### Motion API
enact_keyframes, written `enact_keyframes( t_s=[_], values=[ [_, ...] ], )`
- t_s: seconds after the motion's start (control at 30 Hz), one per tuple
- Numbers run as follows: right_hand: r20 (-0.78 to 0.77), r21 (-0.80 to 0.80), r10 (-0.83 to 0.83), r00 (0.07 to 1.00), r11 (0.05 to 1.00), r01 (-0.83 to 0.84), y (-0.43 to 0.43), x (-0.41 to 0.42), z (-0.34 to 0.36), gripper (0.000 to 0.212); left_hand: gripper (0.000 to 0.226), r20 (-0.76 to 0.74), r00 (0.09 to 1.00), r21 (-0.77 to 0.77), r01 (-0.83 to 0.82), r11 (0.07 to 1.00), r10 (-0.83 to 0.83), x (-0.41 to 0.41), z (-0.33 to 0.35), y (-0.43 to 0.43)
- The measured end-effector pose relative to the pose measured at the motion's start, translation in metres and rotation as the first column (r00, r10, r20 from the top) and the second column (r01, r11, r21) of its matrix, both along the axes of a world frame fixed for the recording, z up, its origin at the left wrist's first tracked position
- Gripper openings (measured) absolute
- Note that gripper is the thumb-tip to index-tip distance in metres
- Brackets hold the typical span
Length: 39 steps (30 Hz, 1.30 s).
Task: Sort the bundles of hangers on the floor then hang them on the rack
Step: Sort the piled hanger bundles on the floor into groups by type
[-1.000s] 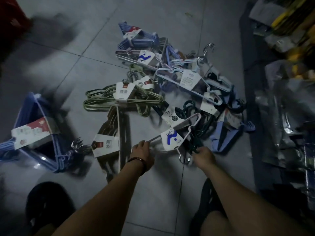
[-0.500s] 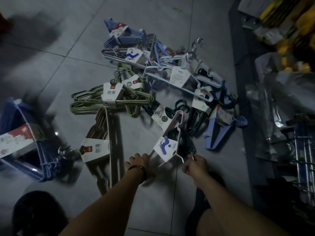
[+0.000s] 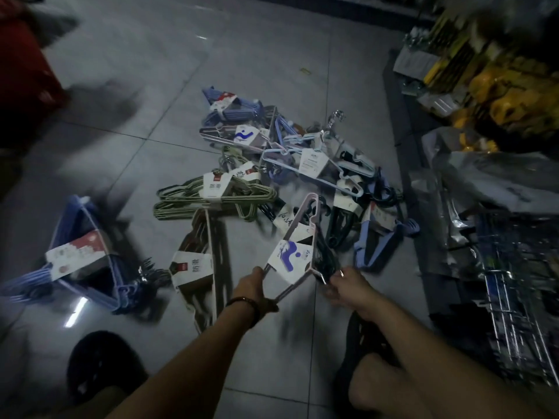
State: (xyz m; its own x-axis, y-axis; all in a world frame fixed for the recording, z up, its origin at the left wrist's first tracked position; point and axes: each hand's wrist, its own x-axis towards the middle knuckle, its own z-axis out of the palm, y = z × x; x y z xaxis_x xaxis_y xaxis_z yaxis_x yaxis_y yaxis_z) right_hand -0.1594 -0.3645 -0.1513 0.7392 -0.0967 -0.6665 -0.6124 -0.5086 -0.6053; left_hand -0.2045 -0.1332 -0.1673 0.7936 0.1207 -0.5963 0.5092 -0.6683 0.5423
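Observation:
A pile of hanger bundles (image 3: 290, 164) lies on the grey tiled floor. My left hand (image 3: 257, 285) grips the lower corner of a pale pink hanger bundle (image 3: 298, 237) with a white and blue label, tilted up off the floor. My right hand (image 3: 348, 285) pinches the metal hook end of that same bundle. Olive green hangers (image 3: 211, 198) and a brown bundle (image 3: 199, 255) lie just left of it. A blue bundle (image 3: 87, 255) with a red and white label sits apart at the left.
A wire rack (image 3: 514, 313) and silvery packaged goods (image 3: 484, 189) stand at the right along a dark floor strip. Yellow goods (image 3: 514, 95) are stacked at the upper right. A red object (image 3: 24, 71) is at the upper left. My dark shoes (image 3: 99, 367) are at the bottom.
Both hands have pulled the pink bundle toward me and tipped it more upright, out of the pile. The camera view has shifted back a little.

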Motion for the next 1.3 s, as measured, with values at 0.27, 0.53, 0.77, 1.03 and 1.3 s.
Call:
enact_keyframes(
  t_s=[0.27, 0.53, 0.77, 1.03, 1.3],
  values=[
    [0.554, -0.528, 0.555, 0.62, 0.81, -0.254, 0.015, 0.008, 0.105, 0.054, 0.055, 0.091, 0.88, 0.346, 0.411, 0.843, -0.467, -0.015, 0.095, 0.078],
    [0.093, -0.331, 0.824, 0.559, 0.555, -0.763, 0.04, -0.02, 0.102, 0.087, 0.06, 0.109, 0.708, 0.716, 0.431, 0.549, -0.698, -0.022, 0.138, 0.104],
    [0.207, -0.1, 0.565, 0.799, 0.824, -0.557, 0.036, -0.054, 0.035, 0.02, 0.081, 0.193, 0.884, 0.827, 0.088, 0.555, -0.427, -0.011, 0.114, 0.094],
    [0.05, -0.087, 0.181, 0.982, 0.981, -0.176, 0.06, -0.053, -0.037, 0.029, 0.032, -0.048, 0.995, 0.141, -0.082, 0.987, 0.09, -0.023, 0.002, 0.033],
    [-0.001, -0.235, 0.187, 0.982, 0.955, -0.182, 0.098, -0.017, -0.095, 0.034, 0.06, -0.054, 0.983, 0.022, -0.172, 0.985, 0.173, 0.022, -0.069, 0.055]
  ],
)
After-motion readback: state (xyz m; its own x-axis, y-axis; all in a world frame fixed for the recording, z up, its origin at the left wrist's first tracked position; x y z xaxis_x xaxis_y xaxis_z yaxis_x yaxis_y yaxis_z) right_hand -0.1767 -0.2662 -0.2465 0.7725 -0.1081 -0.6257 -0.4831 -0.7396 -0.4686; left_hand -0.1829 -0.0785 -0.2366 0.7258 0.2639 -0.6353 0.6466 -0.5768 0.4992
